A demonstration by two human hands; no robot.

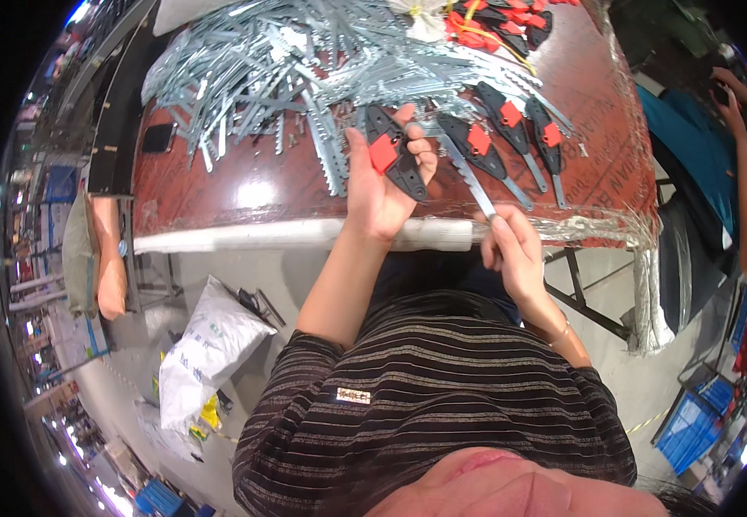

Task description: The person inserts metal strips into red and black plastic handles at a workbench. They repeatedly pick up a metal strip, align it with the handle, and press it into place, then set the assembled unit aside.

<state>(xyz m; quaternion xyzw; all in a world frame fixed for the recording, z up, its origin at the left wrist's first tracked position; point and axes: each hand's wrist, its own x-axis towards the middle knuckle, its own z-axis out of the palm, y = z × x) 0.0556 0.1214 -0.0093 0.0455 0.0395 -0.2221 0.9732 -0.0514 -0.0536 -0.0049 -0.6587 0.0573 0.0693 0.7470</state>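
Observation:
In my left hand (368,191), palm up with the fingers curled round it, lies a black plastic holder (409,179) with a red diamond-shaped piece on it. Between thumb and fingers my right hand (515,258) pinches one end of a notched metal strip (468,175), its far end pointing up toward the left hand. Just beyond, several similar black holders (479,153) with red pieces lie on the table, metal strips sticking out of their near ends. A big heap of loose notched metal strips (261,73) spreads over the far side of the tabletop (304,202).
More red and black parts (498,26) lie at the far right, beside a white bag (425,19). A flat black object (158,138) rests at the table's left. Below stands a white sack (205,353). Another person's arm (740,129) shows at right, above a blue crate (692,422).

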